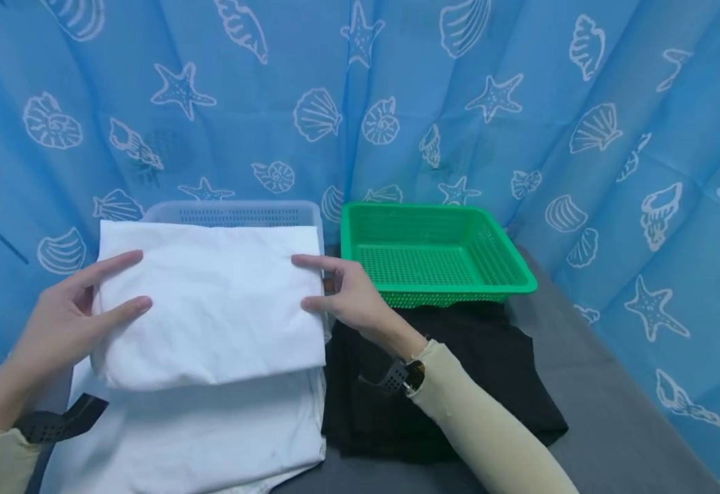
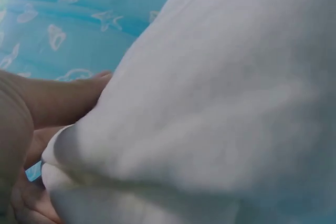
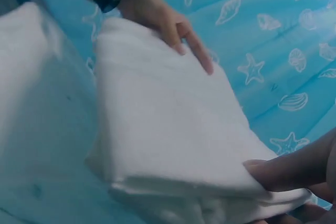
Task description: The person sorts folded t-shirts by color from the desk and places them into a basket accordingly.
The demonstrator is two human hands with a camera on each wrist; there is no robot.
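Note:
A folded white cloth (image 1: 212,302) is held up flat between both hands. My left hand (image 1: 64,326) grips its left edge, thumb and index finger on top and the other fingers underneath. At the opposite edge, my right hand (image 1: 354,295) pinches it the same way. In the right wrist view, the folded layers show along the cloth's (image 3: 173,124) near edge, with the right thumb (image 3: 294,169) pressed on top. Below and nearer to me lies more folded white cloth (image 1: 230,432). Behind the held piece stands a pale plastic basket (image 1: 236,206), mostly hidden by it.
To the right stands a green perforated basket (image 1: 344,240), with folded black cloth (image 1: 483,363) in front of it. Everything rests on a grey-covered table (image 1: 607,412). A blue curtain (image 1: 409,89) with shell and starfish prints hangs behind and along the right side.

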